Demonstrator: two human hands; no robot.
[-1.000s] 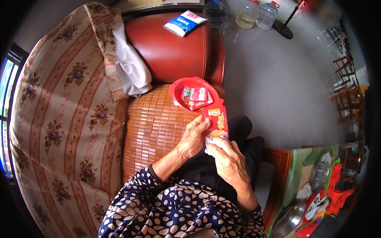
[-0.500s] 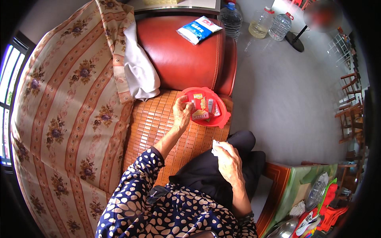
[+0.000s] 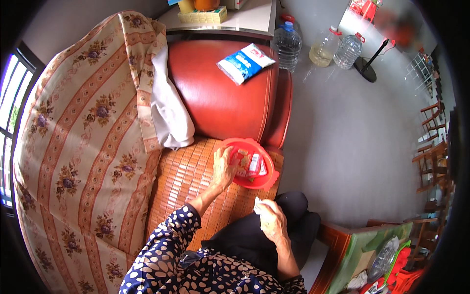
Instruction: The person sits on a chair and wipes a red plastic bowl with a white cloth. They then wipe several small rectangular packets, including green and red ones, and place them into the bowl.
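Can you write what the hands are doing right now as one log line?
left hand: reaching into red bowl, on snack packets | right hand: holding small white piece over lap | seat: bamboo mat

Blue-white pouch [image 3: 245,62] lies flat on red armrest. Red-white packets [image 3: 250,164] in red bowl [image 3: 254,183]. Yellow boxes [image 3: 201,17] on counter [image 3: 254,19].

A red leather sofa [image 3: 230,103] carries a striped floral cloth [image 3: 83,147] and woven bamboo seat mat [image 3: 188,171]. Grey smooth floor [image 3: 342,147] spreads alongside; daylight enters a dark-framed window [image 3: 7,112].
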